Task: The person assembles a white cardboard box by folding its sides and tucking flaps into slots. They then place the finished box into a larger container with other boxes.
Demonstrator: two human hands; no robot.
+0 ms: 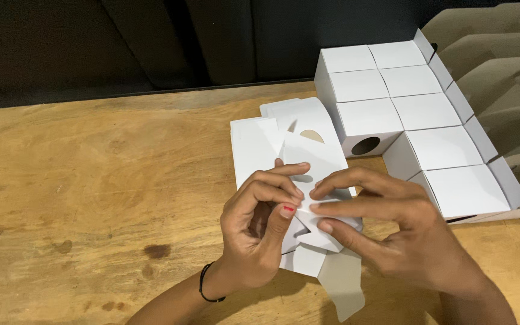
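Both hands pinch a half-folded white carton [308,180] at table [91,198] centre: left hand [257,232] at 8 o'clock, right hand [392,229] at 4. Fingers hide its lower flaps. Finished boxes [404,102] stand at 1 o'clock.

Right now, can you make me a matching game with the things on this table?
Things:
1. unfolded white box
2. row of finished white boxes
3. black wristband
4. grey cardboard dividers

Places:
A. top right corner
B. on the left hand's wrist
C. between both hands, the right hand pinching too
D. on the wooden table, right of the hands

Pairs: 1-C, 2-D, 3-B, 4-A
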